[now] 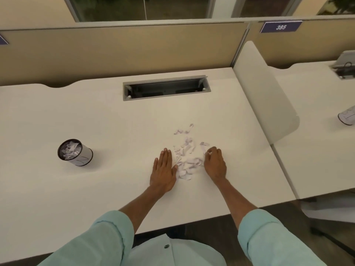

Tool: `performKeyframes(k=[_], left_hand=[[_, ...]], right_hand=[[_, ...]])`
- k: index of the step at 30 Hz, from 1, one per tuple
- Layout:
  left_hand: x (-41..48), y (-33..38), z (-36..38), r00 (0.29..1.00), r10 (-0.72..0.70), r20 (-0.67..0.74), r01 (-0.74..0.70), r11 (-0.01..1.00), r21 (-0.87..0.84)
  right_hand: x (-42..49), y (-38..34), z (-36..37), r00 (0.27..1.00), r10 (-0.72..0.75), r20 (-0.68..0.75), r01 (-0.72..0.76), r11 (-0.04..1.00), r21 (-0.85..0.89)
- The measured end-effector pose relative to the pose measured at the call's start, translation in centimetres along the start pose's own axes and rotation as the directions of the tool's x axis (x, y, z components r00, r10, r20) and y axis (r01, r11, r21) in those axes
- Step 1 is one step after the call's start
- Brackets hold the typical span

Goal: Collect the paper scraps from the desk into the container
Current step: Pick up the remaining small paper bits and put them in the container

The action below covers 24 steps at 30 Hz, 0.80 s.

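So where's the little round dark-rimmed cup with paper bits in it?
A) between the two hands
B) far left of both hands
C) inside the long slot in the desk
B: the round dark-rimmed cup stands on the white desk well left of the left hand; only the loose white paper scraps lie between it and the right hand.

Left hand point(163, 170) flat, palm down, fingers point(166, 156) straight and together, thumb out to the side. Right hand point(215, 163) knuckles up, fingertips point(211, 151) curled under; can't tell if pinching anything. Both forearms extended forward, bare; sleeves point(107, 233) rolled up.
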<state>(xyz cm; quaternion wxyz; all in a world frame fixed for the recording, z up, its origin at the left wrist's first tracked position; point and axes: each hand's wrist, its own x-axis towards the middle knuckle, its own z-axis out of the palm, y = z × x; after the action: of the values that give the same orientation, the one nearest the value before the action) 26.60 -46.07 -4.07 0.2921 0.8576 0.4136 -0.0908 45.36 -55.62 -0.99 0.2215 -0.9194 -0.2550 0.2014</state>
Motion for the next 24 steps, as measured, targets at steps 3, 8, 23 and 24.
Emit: performKeyframes(k=[3,8,23,24], left_hand=[[1.5,0.7,-0.6,0.995,0.079,0.068,-0.08,0.997,0.008],[2.6,-0.3,-2.3,0.974,0.22,0.054,-0.222,0.974,0.039],[3.7,-1.9,-2.9,0.929,0.334,0.161,-0.368,0.886,0.284],[3.9,-1.9,-2.9,0.93,0.332,0.16,-0.365,0.885,0.288]], right_hand=[[-0.3,-2.0,0.8,0.991,-0.088,0.1,0.082,0.995,0.061],[0.0,-2.8,0.4,0.967,-0.232,0.103,0.223,0.97,0.094],[1.5,-2.6,0.5,0.865,-0.372,0.336,0.457,0.861,-0.223],[1.2,-2.8,1.0,0.85,-0.391,0.353,0.486,0.84,-0.24]])
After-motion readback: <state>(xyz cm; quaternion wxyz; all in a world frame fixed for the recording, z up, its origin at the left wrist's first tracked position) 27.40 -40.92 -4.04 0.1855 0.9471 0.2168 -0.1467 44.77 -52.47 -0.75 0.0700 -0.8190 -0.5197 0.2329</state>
